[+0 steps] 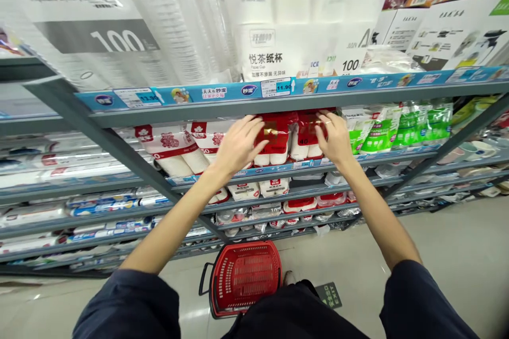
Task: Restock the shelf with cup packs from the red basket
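Both hands reach onto the shelf under the price-tag rail. My left hand lies at the left side of a red-topped pack of paper cups, fingers stretched out and thumb apart. At the right side of a neighbouring red pack marked 40 is my right hand, its fingers extended and thumb spread down over the front. The two packs stand side by side between my hands. Whether the fingertips press on the wrapping I cannot tell.
White-and-red cup packs stand left of my hands, green packs to the right. The upper shelf edge runs close above my hands. A red shopping basket is on the floor by my feet.
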Demonstrator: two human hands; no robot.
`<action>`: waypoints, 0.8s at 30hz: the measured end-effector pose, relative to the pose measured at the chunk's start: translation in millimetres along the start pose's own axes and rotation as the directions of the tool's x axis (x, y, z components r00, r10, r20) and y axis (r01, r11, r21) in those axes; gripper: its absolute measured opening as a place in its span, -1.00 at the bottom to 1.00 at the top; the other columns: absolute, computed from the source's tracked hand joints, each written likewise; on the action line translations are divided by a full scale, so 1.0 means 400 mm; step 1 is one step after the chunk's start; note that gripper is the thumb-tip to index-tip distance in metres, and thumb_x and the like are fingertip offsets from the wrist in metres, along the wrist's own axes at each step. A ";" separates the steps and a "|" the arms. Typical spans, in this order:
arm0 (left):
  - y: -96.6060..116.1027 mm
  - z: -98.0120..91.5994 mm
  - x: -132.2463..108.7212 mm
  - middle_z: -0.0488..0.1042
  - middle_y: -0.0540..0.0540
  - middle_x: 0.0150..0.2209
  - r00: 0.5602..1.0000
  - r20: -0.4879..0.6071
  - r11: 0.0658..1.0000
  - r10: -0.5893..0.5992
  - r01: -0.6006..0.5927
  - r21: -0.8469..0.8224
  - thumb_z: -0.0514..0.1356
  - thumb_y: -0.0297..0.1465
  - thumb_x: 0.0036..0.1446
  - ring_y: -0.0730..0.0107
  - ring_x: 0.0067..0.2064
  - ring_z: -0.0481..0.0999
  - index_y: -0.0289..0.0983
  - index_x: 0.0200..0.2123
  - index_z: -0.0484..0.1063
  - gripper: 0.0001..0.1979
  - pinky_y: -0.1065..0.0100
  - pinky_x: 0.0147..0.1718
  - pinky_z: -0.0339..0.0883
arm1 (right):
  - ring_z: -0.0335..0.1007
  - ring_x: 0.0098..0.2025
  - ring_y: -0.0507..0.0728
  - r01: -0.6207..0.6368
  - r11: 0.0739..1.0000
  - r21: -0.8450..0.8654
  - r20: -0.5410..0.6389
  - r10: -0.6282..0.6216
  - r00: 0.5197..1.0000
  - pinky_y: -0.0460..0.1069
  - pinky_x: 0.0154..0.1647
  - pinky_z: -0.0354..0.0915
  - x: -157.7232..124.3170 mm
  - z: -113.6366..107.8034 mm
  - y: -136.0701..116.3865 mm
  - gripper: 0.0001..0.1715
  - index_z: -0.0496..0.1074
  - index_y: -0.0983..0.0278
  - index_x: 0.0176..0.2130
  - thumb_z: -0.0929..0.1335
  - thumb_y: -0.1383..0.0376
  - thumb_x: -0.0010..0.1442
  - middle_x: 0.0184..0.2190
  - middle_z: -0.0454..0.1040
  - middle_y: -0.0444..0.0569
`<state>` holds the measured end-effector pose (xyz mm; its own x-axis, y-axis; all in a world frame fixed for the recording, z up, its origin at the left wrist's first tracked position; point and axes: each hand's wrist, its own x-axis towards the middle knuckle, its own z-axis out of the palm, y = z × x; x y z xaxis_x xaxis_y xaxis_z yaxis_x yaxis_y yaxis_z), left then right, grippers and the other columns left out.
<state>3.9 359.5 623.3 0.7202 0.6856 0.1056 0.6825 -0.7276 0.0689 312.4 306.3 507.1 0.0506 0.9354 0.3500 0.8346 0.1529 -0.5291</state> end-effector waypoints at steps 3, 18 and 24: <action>-0.101 -0.017 -0.105 0.47 -0.33 0.36 0.984 -0.083 0.987 -0.158 0.159 0.004 0.10 -0.12 0.53 -0.11 0.47 0.35 -0.28 0.37 0.38 -0.48 -0.14 0.50 0.18 | 0.32 0.46 0.39 0.071 0.996 0.061 0.003 -0.071 0.997 0.43 0.49 0.25 -0.032 -0.023 -0.018 -0.39 0.36 0.27 0.44 0.17 0.15 0.57 0.41 0.41 0.25; -0.209 -0.011 -0.120 0.55 -0.50 0.15 0.902 0.225 0.917 -0.368 0.313 0.245 0.07 -0.13 0.53 -0.21 0.29 0.50 -0.47 0.33 0.37 -0.43 -0.04 0.32 0.33 | 0.25 0.51 0.38 0.256 0.937 0.237 0.155 -0.297 0.942 0.42 0.54 0.19 0.011 0.179 -0.309 -0.40 0.40 0.38 0.41 0.23 0.17 0.55 0.48 0.32 0.30; -0.263 -0.043 -0.166 0.55 -0.44 0.12 0.895 -0.060 0.890 -0.442 0.446 0.094 -0.05 -0.11 0.56 -0.21 0.25 0.51 -0.36 0.21 0.42 -0.50 -0.10 0.28 0.37 | 0.14 0.56 0.40 0.324 0.936 0.141 0.191 -0.346 0.919 0.40 0.59 0.09 0.081 0.180 -0.432 -0.30 0.24 0.40 0.53 0.21 0.13 0.58 0.55 0.19 0.25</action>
<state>-117.9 390.2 626.2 0.3354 0.9339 0.1238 0.9404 -0.3398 0.0152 130.4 333.2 554.1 -0.3473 0.8670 0.3573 0.7202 0.4906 -0.4905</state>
